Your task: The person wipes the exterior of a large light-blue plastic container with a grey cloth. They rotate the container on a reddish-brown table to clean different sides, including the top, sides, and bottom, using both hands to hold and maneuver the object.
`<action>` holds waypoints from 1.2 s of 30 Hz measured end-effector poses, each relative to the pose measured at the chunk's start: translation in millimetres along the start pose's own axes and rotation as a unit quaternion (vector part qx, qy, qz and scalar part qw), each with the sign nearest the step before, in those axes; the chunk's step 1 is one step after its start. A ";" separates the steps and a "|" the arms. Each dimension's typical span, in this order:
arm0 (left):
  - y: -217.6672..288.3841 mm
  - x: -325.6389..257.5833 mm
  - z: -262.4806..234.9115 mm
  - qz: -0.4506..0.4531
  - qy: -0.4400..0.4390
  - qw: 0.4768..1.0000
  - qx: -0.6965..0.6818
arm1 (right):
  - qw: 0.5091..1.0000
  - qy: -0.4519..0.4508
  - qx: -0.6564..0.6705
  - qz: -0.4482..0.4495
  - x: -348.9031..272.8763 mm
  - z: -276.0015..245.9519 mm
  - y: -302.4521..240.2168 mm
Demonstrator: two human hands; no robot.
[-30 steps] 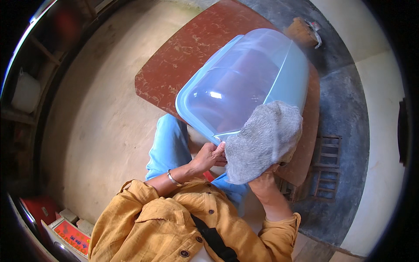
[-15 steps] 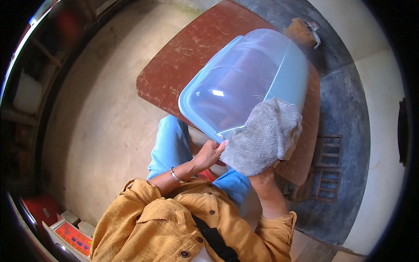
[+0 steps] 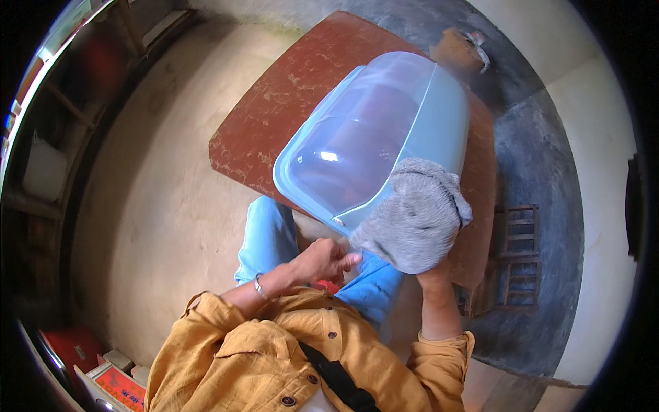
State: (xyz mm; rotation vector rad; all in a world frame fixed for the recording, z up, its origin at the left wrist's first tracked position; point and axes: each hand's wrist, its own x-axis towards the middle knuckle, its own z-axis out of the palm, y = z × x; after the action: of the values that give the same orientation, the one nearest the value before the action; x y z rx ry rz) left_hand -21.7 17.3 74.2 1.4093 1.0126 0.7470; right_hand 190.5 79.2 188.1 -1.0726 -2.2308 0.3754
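A light blue plastic storage box (image 3: 443, 120) with a clear domed lid (image 3: 357, 137) rests on the brown-red table, tilted across it and with one end toward me. My right hand (image 3: 434, 276) is closed on a grey cloth (image 3: 415, 220), which drapes over most of it and hides the fingers. The cloth lies against the near right corner of the box. Just off the near end of the box, over my knees, my left hand (image 3: 322, 261) is curled with its thumb pointing toward the cloth's edge; nothing shows in it.
Under the box is a brown-red table (image 3: 268, 130) with a pale marbled pattern. A brown bundle (image 3: 456, 51) stands past its far right corner. A wooden rack or chair frame (image 3: 519, 254) is on the dark floor at right, near the white wall (image 3: 590, 172).
My left hand has drawn back from the box's near corner toward me. The right hand and cloth have shifted slightly right relative to the box. The whole view has shifted a little.
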 end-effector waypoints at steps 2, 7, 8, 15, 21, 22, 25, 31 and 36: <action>32.6 -13.6 -4.6 0.172 0.084 0.979 0.077 | 0.941 0.114 0.279 0.152 -14.4 8.5 19.6; 82.1 1.8 -46.4 0.381 0.349 0.804 0.295 | 0.997 0.014 0.038 0.061 11.1 1.3 -0.7; 92.9 8.9 -54.8 0.346 0.319 0.820 0.327 | 0.999 -0.008 -0.012 0.041 17.7 -0.5 -5.3; 114.1 54.4 -86.6 0.248 0.103 0.868 0.418 | 0.979 -0.176 -0.102 0.011 -6.3 16.4 8.0; 111.3 56.7 -84.3 0.261 0.127 0.856 0.428 | 0.977 -0.128 -0.167 -0.039 18.7 27.4 3.4; 111.2 57.2 -83.9 0.266 0.129 0.856 0.425 | 0.970 -0.126 -0.201 -0.060 17.6 31.2 1.3; 111.6 57.1 -84.8 0.261 0.125 0.857 0.426 | 0.920 -0.078 -0.344 -0.170 -2.3 44.8 -5.6; 111.5 58.9 -74.1 0.249 0.133 0.856 0.434 | 0.913 -0.256 -0.319 -0.002 -12.2 49.1 -3.5; 116.2 60.3 -61.2 0.254 0.127 0.851 0.442 | 0.932 -0.166 -0.308 -0.096 -47.3 74.0 51.3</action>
State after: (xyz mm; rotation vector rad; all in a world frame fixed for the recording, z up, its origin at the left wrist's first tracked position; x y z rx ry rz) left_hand -34.0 105.3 188.1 2.4984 1.2807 0.9072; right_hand 195.7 75.7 86.6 -1.1366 -2.8282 -0.2784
